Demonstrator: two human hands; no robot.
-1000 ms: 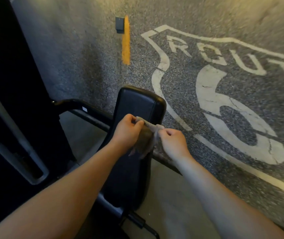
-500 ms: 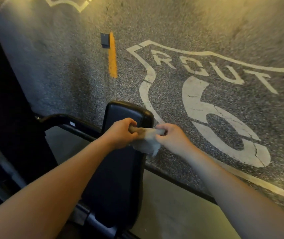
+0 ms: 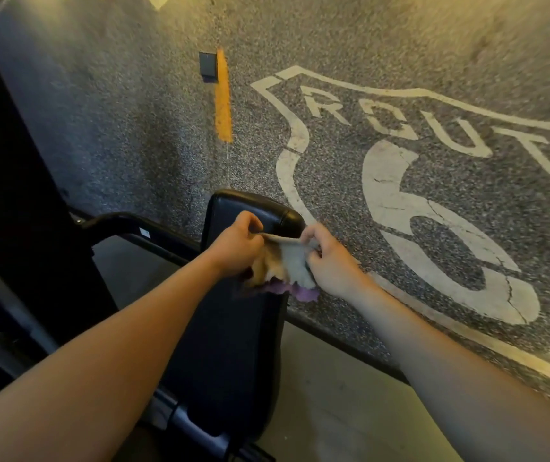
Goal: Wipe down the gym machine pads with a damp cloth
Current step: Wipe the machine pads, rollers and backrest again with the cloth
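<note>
Well to the left of the fingers, a dark machine frame (image 3: 17,168), with a black tube (image 3: 123,225) bending out of it towards the left wrist. Next, the left hand (image 3: 235,250), knuckles up, fingers curled tight, thumb pressed down on the top edge of the cloth (image 3: 292,261), pinching it. Directly behind and below those fingers, the black pad (image 3: 233,345), upright, rounded top showing just above the knuckles, long face running down beside the left forearm. Between the two sets of fingers, the cloth drawn into a short taut edge, the rest hanging loose below the fingertips in folds of orange-tan, pale grey and purple, in front of the pad's upper right edge; touching the pad or hanging just clear of it, cannot tell. Just right of that, the right hand (image 3: 332,261), fingers curled in, gripping the cloth's other end between thumb and fingertips. Above the fingers and a little left, a yellow stripe (image 3: 223,98) on the speckled grey surface (image 3: 140,128), with a small dark block (image 3: 207,66) just beside its upper end. Right of the right-hand fingers, a white painted shield (image 3: 433,211) with the letters "ROUT" and a large 6. Below the right forearm, a pale smooth strip (image 3: 333,401).
</note>
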